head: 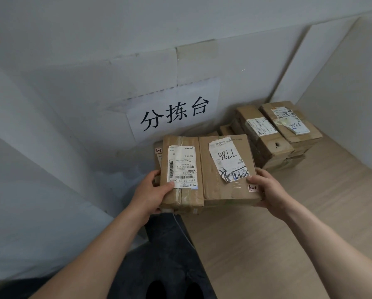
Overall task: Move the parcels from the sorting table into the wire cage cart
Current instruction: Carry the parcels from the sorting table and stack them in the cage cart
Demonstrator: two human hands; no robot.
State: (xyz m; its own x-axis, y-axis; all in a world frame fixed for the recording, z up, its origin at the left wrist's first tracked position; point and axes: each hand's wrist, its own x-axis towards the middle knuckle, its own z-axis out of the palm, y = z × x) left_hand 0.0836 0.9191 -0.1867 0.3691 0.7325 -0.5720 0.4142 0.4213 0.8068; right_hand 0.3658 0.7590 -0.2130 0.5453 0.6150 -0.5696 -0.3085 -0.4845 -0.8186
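Parcels mid-frame, two side by side; my L hand grips left edge, R hand grips right edge.

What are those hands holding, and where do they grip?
Two parcels side by side. The left hand grips the narrow parcel at its near left edge, thumb on top; the right hand grips the 7786 parcel at its near right corner.

A parcel-sorting station. A white paper sign taped to the pale wall reads 分拣台, "sorting table". Brown cardboard parcels with printed shipping labels and handwritten numbers are stacked on the light wood-grain tabletop.
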